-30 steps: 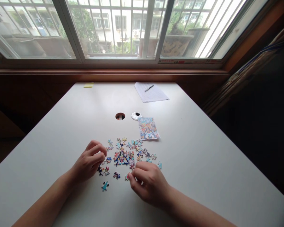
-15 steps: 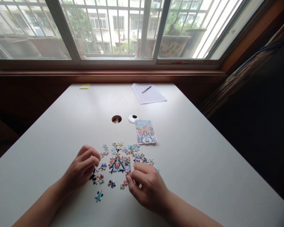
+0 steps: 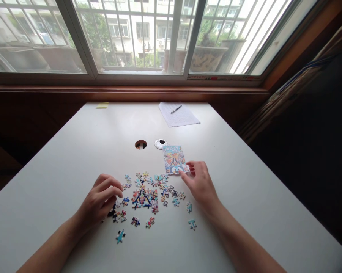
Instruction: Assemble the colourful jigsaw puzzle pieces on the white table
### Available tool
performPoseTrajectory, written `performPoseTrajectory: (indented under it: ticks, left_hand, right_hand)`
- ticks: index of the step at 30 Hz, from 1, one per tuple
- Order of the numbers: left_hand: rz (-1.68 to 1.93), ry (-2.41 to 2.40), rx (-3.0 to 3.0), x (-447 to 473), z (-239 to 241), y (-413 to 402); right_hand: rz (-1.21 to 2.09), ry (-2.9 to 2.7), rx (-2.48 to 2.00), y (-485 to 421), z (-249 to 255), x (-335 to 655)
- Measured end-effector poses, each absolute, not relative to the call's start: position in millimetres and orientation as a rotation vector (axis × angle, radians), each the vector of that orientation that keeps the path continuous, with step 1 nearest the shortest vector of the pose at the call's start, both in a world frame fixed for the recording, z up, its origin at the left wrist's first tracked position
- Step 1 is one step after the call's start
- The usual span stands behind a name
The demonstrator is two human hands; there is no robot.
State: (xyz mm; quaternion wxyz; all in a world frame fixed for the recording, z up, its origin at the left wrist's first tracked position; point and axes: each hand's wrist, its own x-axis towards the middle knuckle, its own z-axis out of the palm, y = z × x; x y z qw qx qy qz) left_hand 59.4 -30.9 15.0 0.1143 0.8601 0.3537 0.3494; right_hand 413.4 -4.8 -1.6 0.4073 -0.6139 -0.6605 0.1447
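My right hand (image 3: 200, 182) is at the lower right corner of the picture card (image 3: 174, 157), its thumb and fingers apart around that corner. The card lies flat, printed with a crowded colourful scene and a blue character. My left hand (image 3: 99, 195) hovers or rests at the left of the loose puzzle pieces, fingers loosely bent, nothing visible in them; some pieces beneath are hidden. Between the hands lies a joined jigsaw section (image 3: 144, 198). A two-toned piece (image 3: 150, 222), a dark piece (image 3: 135, 221) and a blue piece (image 3: 120, 236) lie nearer to me.
Two light-blue pieces, one a T-patterned piece (image 3: 192, 224), lie by my right forearm. Behind the card are a round table hole (image 3: 140, 144) and a metal ring cover (image 3: 160, 143). Paper sheets (image 3: 185, 117) with a pen (image 3: 176, 109) and a yellow strip (image 3: 102, 105) lie by the window.
My right hand has moved away and right from the joined section to the card's corner, uncovering pieces at the right. My left hand and the card have hardly moved.
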Motion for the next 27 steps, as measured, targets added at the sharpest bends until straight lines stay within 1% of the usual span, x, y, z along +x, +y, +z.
performPoseTrajectory:
  ticks: [4, 9, 15, 18, 22, 27]
  left_hand:
    - [1.038, 1.043, 2.506, 59.7, 14.0, -29.8]
    - [1.036, 1.048, 2.503, 57.6, 13.5, -29.4]
    - [1.012, 1.067, 2.487, 57.0, 14.5, -29.5]
    - [1.035, 1.054, 2.488, 57.8, 15.1, -29.1]
    - [1.040, 1.054, 2.496, 58.3, 15.8, -28.8]
    - [1.033, 1.056, 2.498, 58.4, 14.5, -28.0]
  right_hand:
    - [0.260, -1.725, -1.632, -3.6, -11.4, 411.6]
    - [0.169, -1.816, -1.839, 11.9, -0.2, 406.9]
    - [0.291, -1.871, -2.137, 47.7, 20.0, 394.9]
    - [0.459, -1.782, -2.191, 57.4, 25.6, 392.7]
    - [0.580, -1.702, -2.172, 61.9, 25.1, 398.2]
    - [0.690, -1.614, -1.981, 59.8, 14.6, 408.6]
